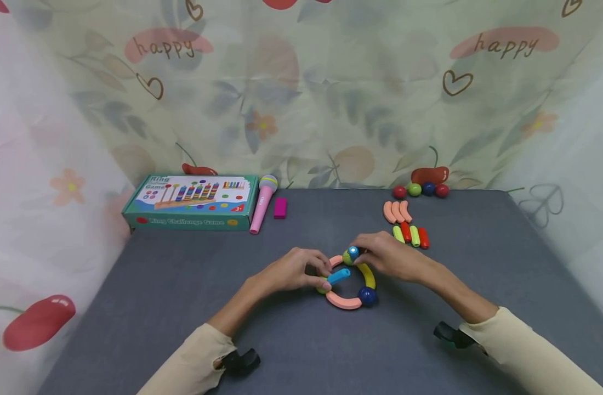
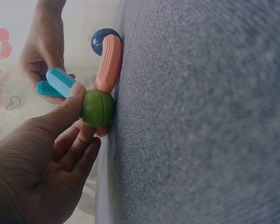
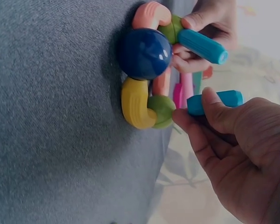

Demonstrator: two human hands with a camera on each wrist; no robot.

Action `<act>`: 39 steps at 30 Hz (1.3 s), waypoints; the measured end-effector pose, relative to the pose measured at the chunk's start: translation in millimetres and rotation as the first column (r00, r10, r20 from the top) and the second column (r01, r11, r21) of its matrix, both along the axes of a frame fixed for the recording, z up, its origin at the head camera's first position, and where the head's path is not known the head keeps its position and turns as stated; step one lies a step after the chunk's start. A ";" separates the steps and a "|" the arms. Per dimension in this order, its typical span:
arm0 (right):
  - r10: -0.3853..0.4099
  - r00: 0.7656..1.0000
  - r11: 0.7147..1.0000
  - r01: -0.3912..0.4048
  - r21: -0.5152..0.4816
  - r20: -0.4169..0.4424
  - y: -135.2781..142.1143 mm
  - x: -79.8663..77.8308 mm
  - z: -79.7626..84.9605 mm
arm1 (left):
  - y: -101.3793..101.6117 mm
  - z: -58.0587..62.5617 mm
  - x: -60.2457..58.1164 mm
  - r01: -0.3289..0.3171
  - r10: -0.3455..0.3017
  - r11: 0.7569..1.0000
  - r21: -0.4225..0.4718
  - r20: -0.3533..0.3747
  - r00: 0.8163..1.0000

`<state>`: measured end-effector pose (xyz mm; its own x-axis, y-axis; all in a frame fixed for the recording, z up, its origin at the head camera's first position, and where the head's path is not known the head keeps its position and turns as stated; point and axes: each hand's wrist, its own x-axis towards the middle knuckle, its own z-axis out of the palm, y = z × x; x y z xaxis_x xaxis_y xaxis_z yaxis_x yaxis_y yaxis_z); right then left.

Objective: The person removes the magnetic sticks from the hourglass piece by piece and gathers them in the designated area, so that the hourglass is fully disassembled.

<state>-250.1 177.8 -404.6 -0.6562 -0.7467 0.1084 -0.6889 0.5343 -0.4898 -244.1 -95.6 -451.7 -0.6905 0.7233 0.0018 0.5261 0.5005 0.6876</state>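
Note:
On the table lies a ring of curved sticks and balls: a yellow curved stick (image 1: 368, 276), a pink curved stick (image 1: 343, 301), another pink one at the far left, a dark blue ball (image 1: 367, 295) and green balls. My left hand (image 1: 299, 270) pinches the near-left green ball (image 2: 98, 108), where a blue stick (image 1: 339, 276) joins it and points up at a slant. My right hand (image 1: 390, 253) pinches a second blue stick (image 3: 231, 98) between thumb and fingers. Its end is just above the far green ball (image 3: 161, 112), with a fingertip beside that ball.
Behind the ring at right lie three pink curved sticks (image 1: 397, 212), several short green and red sticks (image 1: 415, 236), and several balls (image 1: 428, 189). At back left are a game box (image 1: 193, 222), a pink toy microphone (image 1: 263, 204) and a magenta block (image 1: 280, 208).

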 end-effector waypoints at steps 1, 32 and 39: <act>-0.002 1.000 1.000 0.002 -0.007 -0.007 1.5 0.2 0.6 | 0.0 -0.1 0.2 0.002 -0.002 1.000 0.000 -0.003 1.000; -0.618 0.766 0.780 0.570 0.258 0.175 139.1 -40.5 -18.7 | -0.9 -2.9 0.8 0.023 -0.022 0.999 0.026 -0.023 0.999; -0.619 0.758 0.781 0.567 0.261 0.206 133.9 -44.6 -17.1 | -2.0 -1.2 1.2 0.017 -0.016 0.999 0.030 -0.015 1.000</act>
<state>-294.7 311.6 -421.7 -0.9559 -0.1860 -0.2274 -0.0614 0.8834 -0.4646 -242.9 -97.6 -452.9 -0.6782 0.7341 0.0342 0.5445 0.4707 0.6942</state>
